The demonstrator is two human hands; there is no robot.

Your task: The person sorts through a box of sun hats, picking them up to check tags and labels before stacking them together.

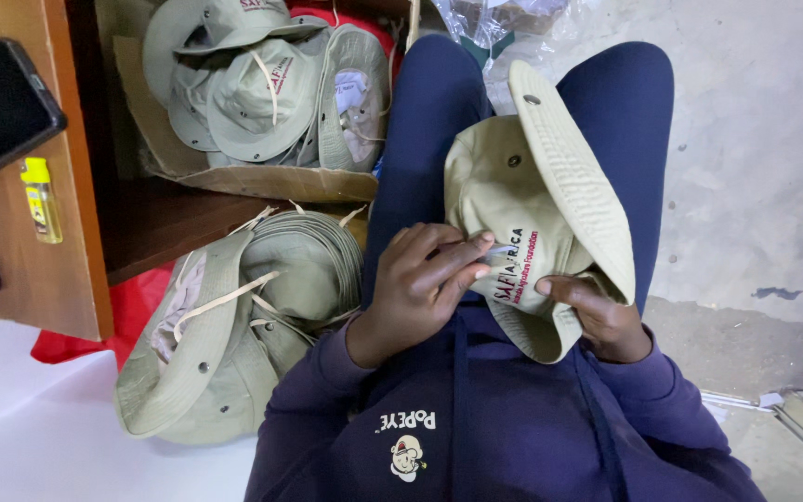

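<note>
A khaki bucket hat [536, 200] lies on the lap between both hands, its long axis running away from the body, brim up and outward; the left hand [420, 279] pinches its embroidered crown, the right hand [597, 311] grips the near brim

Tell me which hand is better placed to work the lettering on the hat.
Probably the left hand: its fingertips already pinch at the hat beside the lettering. The right hand grips the brim from below, steadying it.
</note>
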